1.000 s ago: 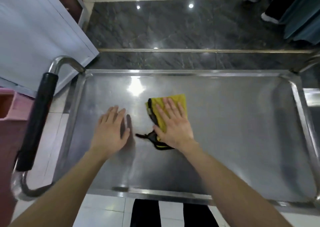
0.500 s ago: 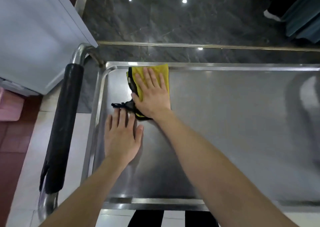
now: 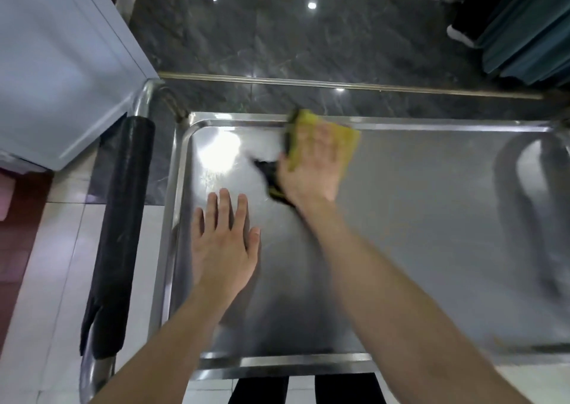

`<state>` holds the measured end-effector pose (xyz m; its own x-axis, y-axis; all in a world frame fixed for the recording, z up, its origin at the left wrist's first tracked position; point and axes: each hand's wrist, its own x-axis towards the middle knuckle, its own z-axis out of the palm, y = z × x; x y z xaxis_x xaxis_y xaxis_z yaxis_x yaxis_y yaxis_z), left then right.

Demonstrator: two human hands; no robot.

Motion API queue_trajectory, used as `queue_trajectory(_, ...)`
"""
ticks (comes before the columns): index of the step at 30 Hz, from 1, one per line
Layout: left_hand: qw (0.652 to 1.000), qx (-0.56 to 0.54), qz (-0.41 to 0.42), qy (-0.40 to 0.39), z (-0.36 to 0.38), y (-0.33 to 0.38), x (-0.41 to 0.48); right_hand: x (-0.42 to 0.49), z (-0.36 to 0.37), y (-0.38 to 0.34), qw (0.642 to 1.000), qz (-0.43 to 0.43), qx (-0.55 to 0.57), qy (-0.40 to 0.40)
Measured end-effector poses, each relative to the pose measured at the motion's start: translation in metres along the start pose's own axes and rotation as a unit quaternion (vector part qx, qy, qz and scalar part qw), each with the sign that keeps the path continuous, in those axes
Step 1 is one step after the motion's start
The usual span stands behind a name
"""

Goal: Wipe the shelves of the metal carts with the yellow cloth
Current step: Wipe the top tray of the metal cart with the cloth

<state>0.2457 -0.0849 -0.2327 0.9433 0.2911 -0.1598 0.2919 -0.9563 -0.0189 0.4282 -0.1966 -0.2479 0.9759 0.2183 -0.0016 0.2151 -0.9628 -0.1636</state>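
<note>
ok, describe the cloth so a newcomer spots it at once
Start at the steel cart shelf. Along its far rim, the right hand presses flat on the yellow cloth. It is the only yellow thing, trimmed black; the left hand lies on bare metal.

Dark marble floor (image 3: 277, 42) reflects lamp spots, crossed by a brass strip (image 3: 339, 84). Pale tiles (image 3: 46, 264) lie lower left below a white cabinet (image 3: 61, 64); teal fabric (image 3: 530, 27) hangs upper right.

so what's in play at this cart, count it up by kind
hands: 2 (left hand, right hand)
yellow cloth: 1
cart shelf: 1
black handle grip: 1
total: 5
</note>
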Motion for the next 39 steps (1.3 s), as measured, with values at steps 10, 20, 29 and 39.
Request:
queue_trajectory(10, 1.000, 0.018, -0.001, -0.006, -0.005, 0.002, 0.000, -0.004, -0.026, 0.172, 0.999, 0.023, -0.044, -0.017)
queue_trajectory(20, 1.000, 0.001, 0.009, -0.029, -0.019, -0.009, 0.007, -0.054, -0.007, 0.036, 0.987, -0.148, -0.025, -0.065)
queue_trajectory(29, 0.989, 0.073, 0.124, 0.037, -0.105, -0.071, -0.019, -0.071, -0.035, 0.168, 0.992, 0.111, -0.020, -0.058)
queue_trajectory(39, 0.989, -0.110, -0.061, 0.074, -0.103, -0.094, -0.037, -0.130, 0.003, -0.093, 0.984, -0.157, 0.016, -0.087)
